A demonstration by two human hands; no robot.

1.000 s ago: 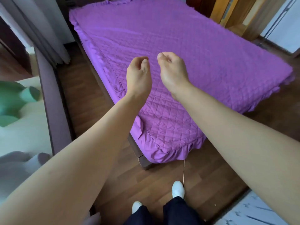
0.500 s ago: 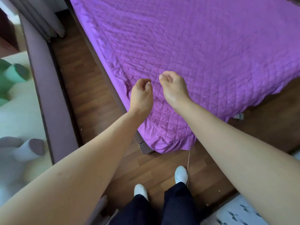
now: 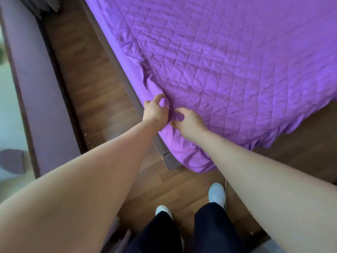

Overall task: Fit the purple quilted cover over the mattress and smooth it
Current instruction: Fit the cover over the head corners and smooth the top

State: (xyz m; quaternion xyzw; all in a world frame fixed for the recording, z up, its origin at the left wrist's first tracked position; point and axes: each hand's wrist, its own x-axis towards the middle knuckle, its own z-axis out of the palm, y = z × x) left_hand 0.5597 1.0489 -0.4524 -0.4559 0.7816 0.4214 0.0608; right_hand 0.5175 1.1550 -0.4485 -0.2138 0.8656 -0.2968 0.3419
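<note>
Hands (image 3: 155, 111) now down — pinching cover (image 3: 228, 61) edge.

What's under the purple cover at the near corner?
Below the purple cover, only the dark bed frame shows, over wood floor. The mattress is fully covered. Both hands, left hand and right hand, pinch the edge seam.

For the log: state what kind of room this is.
Most likely a bedroom: a purple quilted cover dresses a mattress on a low wooden bed frame, over wood-plank flooring.
</note>
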